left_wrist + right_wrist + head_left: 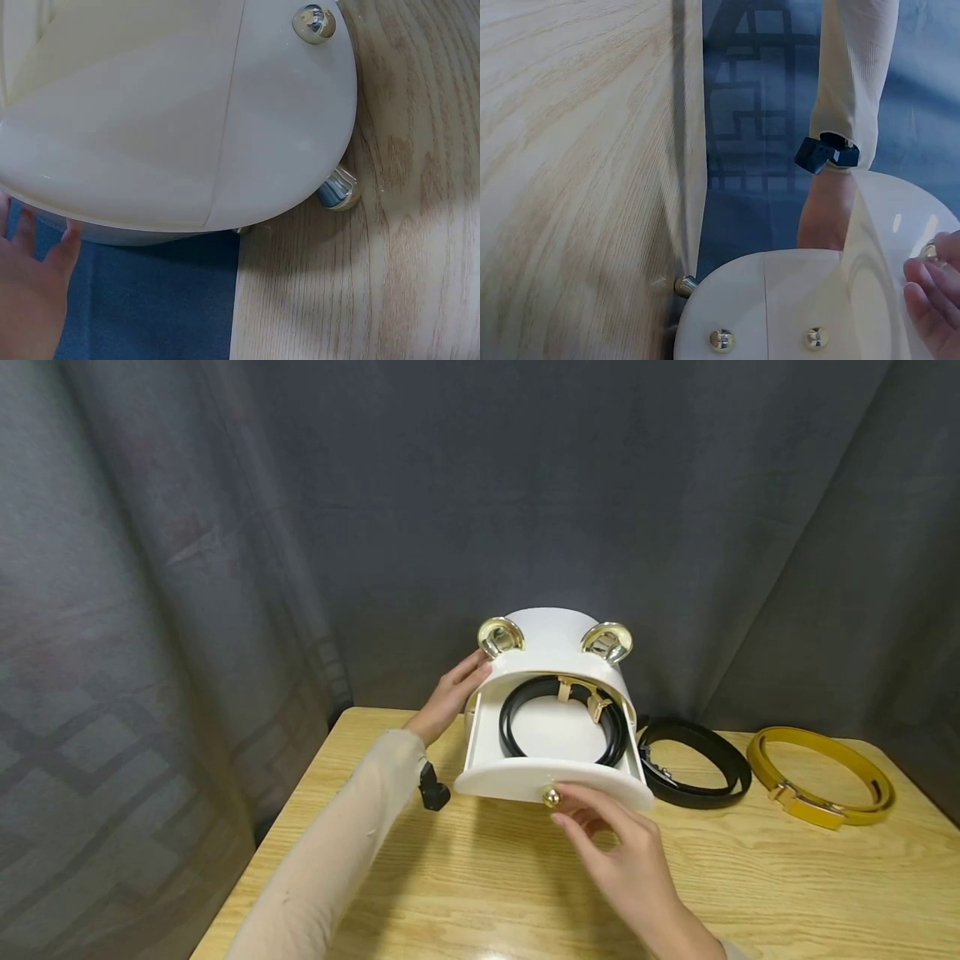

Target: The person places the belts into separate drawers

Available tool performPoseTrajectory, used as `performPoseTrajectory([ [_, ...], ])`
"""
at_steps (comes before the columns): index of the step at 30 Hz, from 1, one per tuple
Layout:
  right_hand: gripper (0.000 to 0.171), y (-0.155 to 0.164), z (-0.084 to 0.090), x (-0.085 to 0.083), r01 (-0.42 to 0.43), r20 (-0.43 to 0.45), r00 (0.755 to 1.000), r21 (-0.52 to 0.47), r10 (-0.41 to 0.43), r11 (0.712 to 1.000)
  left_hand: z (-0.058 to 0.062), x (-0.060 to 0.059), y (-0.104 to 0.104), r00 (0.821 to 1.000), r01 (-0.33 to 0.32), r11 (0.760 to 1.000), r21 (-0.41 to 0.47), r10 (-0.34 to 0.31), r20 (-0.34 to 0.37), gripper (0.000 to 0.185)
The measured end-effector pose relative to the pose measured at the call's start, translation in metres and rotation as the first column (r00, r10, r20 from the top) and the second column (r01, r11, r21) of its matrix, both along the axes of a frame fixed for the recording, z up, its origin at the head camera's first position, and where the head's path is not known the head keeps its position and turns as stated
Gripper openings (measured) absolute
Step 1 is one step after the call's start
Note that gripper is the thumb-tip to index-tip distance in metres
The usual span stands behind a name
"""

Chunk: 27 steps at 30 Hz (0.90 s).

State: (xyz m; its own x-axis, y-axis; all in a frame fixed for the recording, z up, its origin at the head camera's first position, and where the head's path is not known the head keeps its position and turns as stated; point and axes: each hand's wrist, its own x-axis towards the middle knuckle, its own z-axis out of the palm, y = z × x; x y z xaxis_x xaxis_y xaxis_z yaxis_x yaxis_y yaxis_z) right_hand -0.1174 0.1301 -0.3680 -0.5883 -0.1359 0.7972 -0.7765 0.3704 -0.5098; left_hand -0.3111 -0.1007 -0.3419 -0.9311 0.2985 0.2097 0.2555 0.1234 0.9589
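Note:
A white round box (553,639) with two gold ear-shaped handles stands at the back of the wooden table (787,877). Its top drawer (551,777) is pulled out towards me, and a coiled black belt (514,706) with a gold buckle lies inside. My right hand (562,806) pinches the small gold knob (551,795) on the drawer front. My left hand (468,672) rests flat against the box's left side, fingers straight. In the left wrist view the box's curved wall (150,112) fills the frame, with my left hand (30,292) at its lower edge.
A second black belt (693,764) lies coiled just right of the box, and a yellow belt (821,777) lies further right. A dark grey curtain (225,527) hangs behind and to the left of the table. Gold feet (339,191) lift the box off the wood.

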Motion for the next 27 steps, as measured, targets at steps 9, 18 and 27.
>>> performPoseTrajectory([
  [9,0.046,-0.003,0.000,-0.005,0.001,0.004,1.000,-0.014,-0.001,1.000,0.001,0.000,0.000,1.000,0.007,1.000,0.007,-0.007,0.000,0.055],
  [18,0.043,-0.002,-0.001,-0.009,0.001,-0.003,1.000,-0.017,-0.001,1.000,0.000,-0.002,-0.001,1.000,0.001,1.000,0.003,-0.001,-0.004,0.055],
  [27,0.041,0.000,0.005,-0.012,-0.005,-0.026,1.000,-0.018,0.004,1.000,0.000,0.001,-0.001,1.000,-0.006,1.000,-0.004,0.006,-0.011,0.054],
])
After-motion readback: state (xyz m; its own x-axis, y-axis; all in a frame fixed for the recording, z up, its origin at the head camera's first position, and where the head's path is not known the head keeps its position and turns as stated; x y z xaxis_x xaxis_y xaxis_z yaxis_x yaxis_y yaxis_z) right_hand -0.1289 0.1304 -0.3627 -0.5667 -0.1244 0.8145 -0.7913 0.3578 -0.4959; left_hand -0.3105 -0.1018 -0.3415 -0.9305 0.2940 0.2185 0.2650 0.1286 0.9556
